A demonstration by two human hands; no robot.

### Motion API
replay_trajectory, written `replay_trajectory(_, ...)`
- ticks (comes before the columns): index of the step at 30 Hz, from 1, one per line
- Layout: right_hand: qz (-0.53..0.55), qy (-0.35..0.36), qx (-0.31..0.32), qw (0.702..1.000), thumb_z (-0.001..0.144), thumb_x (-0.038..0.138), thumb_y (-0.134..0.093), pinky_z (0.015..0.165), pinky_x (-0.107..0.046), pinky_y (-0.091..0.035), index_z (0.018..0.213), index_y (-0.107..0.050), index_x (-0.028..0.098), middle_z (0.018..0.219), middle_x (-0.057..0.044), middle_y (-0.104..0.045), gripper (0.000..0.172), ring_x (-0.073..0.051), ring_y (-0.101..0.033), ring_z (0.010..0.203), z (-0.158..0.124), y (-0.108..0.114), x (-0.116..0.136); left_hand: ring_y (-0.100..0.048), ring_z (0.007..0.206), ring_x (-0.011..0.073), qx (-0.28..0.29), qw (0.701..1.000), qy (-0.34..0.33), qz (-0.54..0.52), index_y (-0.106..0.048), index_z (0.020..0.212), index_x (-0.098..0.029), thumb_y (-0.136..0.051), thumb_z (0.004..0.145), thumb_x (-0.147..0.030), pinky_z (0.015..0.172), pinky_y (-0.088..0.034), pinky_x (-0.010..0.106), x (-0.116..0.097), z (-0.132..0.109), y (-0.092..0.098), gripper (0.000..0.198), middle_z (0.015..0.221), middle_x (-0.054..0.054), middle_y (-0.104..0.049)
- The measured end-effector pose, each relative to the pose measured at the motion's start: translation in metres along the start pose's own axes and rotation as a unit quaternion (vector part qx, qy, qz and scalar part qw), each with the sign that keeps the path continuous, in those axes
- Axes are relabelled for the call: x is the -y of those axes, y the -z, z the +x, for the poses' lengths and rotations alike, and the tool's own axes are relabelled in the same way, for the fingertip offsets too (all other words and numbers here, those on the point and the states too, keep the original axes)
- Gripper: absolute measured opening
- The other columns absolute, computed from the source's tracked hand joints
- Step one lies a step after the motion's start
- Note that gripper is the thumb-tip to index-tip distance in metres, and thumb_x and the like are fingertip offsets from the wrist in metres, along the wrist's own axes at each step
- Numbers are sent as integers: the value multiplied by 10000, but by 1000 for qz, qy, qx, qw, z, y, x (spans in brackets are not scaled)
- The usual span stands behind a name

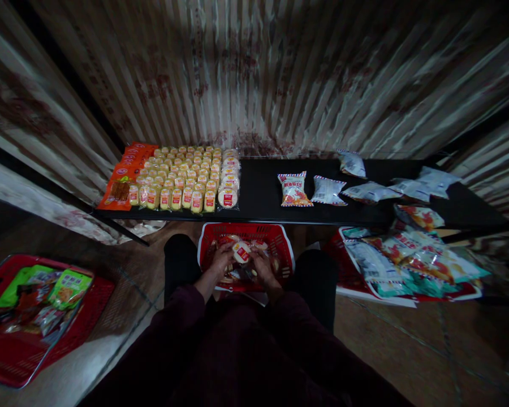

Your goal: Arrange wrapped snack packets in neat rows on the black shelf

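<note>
A round pale packaged cake (241,252) with a red label is held between my two hands, above the red basket (285,240) between my knees. My left hand (221,258) grips its left side. On the right side of the cake, my right hand (261,264) has its fingers against the wrapper. More wrapped snacks lie in the basket below, partly hidden by my hands. On the black shelf (258,195) ahead stand rows of small yellow wrapped cakes (180,178), with a column of round cakes (229,180) at their right end.
An orange snack bag (127,175) lies at the shelf's left. Several chip bags (294,189) are scattered along its right half. A red basket (97,305) of mixed snacks stands at left; another basket (343,271), heaped with chip bags, is at right. A pleated curtain (237,73) hangs behind.
</note>
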State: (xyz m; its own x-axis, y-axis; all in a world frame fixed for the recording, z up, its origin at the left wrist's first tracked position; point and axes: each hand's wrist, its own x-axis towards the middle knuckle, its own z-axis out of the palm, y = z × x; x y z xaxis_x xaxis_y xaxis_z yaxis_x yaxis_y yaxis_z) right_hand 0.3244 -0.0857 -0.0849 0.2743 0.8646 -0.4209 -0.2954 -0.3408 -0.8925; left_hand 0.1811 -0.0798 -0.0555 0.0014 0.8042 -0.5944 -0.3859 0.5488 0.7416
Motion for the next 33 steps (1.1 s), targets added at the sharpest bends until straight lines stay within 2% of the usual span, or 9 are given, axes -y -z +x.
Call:
replay_trajectory(5, 32, -32, 24, 999, 507, 311, -710, 624, -283, -499, 692, -607, 198, 648, 22, -669, 241, -154, -598, 597, -6, 0, 11, -660, 755, 155, -19, 999, -17, -28, -658, 1043, -124, -692, 749, -194, 704, -532, 279, -2, 6, -5, 304, 924, 88, -698)
replay_trajectory(10, 25, -42, 26, 998, 511, 298, -697, 641, -299, -510, 798, -636, 207, 681, 28, -680, 308, -172, -620, 627, -11, 2, 21, -637, 661, 132, -18, 999, -26, -34, -670, 933, -136, -734, 711, -228, 646, -518, 255, -13, 1, -15, 248, 806, 43, -692)
replay_trajectory(14, -14, -12, 31, 999, 536, 297, -686, 650, -291, -501, 858, -663, 218, 765, 15, -698, 332, -188, -628, 695, -14, 2, 32, -609, 593, 117, -33, 999, -24, -23, -677, 920, -141, -731, 710, -247, 571, -481, 226, -21, -4, -22, 241, 729, 23, -677)
replay_trajectory(20, -42, 42, 26, 998, 594, 373, -669, 645, -263, -467, 811, -686, 219, 782, -2, -692, 266, -185, -600, 726, -14, 1, 41, -577, 556, 96, -20, 999, -40, -11, -692, 938, -151, -712, 721, -258, 532, -456, 207, -27, -5, -30, 243, 715, 13, -668)
replay_trajectory(28, -37, 63, -12, 997, 611, 413, -637, 579, -253, -421, 754, -664, 208, 671, 6, -659, 251, -178, -571, 644, -18, -5, 56, -588, 595, 107, 29, 998, -50, -19, -676, 1046, -150, -698, 718, -268, 550, -462, 219, -40, -14, -38, 349, 834, 50, -697)
replay_trajectory(33, -11, 84, -22, 996, 620, 403, -637, 611, -257, -441, 758, -657, 203, 664, 7, -659, 244, -180, -584, 665, -16, -9, 61, -639, 755, 142, 73, 995, -62, -15, -662, 1112, -164, -681, 677, -166, 649, -500, 231, -52, -25, -44, 436, 1023, 76, -703)
